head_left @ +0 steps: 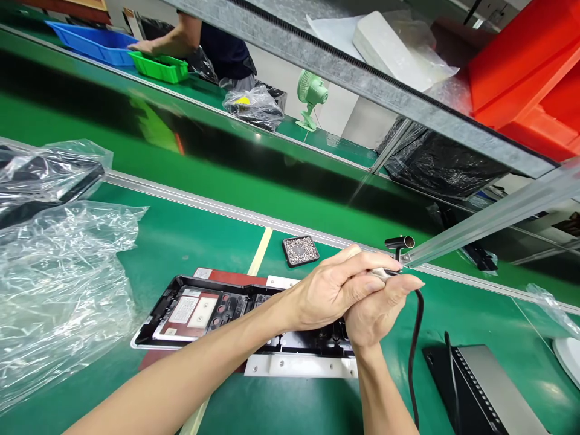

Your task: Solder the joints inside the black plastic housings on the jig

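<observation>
My left hand (333, 287) and my right hand (376, 311) are pressed together above the right end of a long black housing (167, 302). Pinched between their fingers is a small pale piece (384, 273) with a dark end, too covered to name. The right hand's fingers are mostly hidden behind the left. The housing lies open side up between white fixture blocks (301, 365) on a reddish-brown base; my hands and left forearm cover part of it. A black cable (413, 362) hangs just right of my hands; its upper end is hidden.
Beyond the housing sits a black dish of small metal pieces (300, 251). A short tube holder (399, 243) stands by the rail. Clear plastic bags (67, 290) cover the left; a grey-and-black device (493, 386) lies right. A metal shelf (362, 72) hangs overhead. Another person's arm (174, 39) reaches across the far bench.
</observation>
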The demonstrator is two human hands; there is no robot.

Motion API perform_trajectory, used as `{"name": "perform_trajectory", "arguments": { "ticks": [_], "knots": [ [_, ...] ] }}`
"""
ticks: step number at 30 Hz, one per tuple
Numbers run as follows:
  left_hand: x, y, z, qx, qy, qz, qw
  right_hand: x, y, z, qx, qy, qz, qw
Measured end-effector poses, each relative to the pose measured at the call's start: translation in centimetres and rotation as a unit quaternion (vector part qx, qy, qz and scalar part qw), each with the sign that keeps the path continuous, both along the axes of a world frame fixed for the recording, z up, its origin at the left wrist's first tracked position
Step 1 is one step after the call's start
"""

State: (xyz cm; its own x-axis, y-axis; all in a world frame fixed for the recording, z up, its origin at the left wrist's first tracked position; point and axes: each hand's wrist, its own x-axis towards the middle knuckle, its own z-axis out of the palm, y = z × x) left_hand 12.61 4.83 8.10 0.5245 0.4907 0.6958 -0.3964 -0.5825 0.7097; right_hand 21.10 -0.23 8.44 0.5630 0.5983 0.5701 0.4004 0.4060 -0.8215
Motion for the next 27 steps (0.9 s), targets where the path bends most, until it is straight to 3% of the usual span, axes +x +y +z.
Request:
{"name": "perform_trajectory", "arguments": {
  "ticks": [27],
  "knots": [
    [0.10, 0.04, -0.30, 0.009, 0.000, 0.006, 1.000, -0.11, 0.03, 0.22, -0.006, -0.002, -0.020, 1.000]
  ]
}}
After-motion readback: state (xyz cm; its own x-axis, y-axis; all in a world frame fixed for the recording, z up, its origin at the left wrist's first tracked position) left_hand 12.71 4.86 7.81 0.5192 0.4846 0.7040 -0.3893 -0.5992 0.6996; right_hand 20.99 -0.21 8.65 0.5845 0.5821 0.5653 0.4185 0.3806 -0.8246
